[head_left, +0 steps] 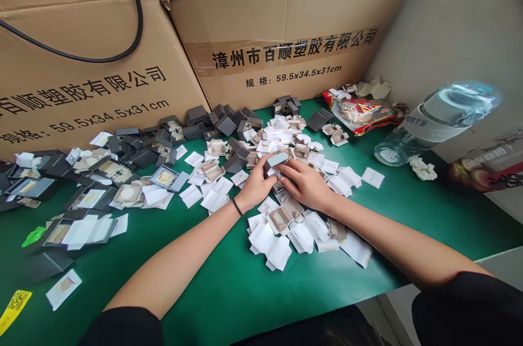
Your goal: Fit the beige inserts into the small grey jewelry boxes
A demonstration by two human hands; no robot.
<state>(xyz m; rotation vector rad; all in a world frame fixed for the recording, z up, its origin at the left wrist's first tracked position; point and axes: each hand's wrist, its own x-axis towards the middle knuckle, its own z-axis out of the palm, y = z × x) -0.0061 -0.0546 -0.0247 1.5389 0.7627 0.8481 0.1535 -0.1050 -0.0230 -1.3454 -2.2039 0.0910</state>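
Between my hands, over the middle of the heap, is a small dark box [277,159] with a pale grey-blue face turned up. My left hand [256,189] is closed round its left and near side. The bent fingers of my right hand [304,181] press on its right edge; the right thumb is mostly hidden. Close below lie folded white paper slips [269,245] and beige cardboard inserts [281,216]. More white slips [218,193] spread to the left of my hands. Several dark grey boxes [236,156] lie just beyond my left hand.
Many dark boxes [141,156], some opened, cover the green table [196,291] at the left and back. Large cartons [281,19] stand behind. At the right are a clear bottle [433,122], a red snack packet [362,114] and crumpled tissue [423,168]. A black cable [140,13] hangs upper left.
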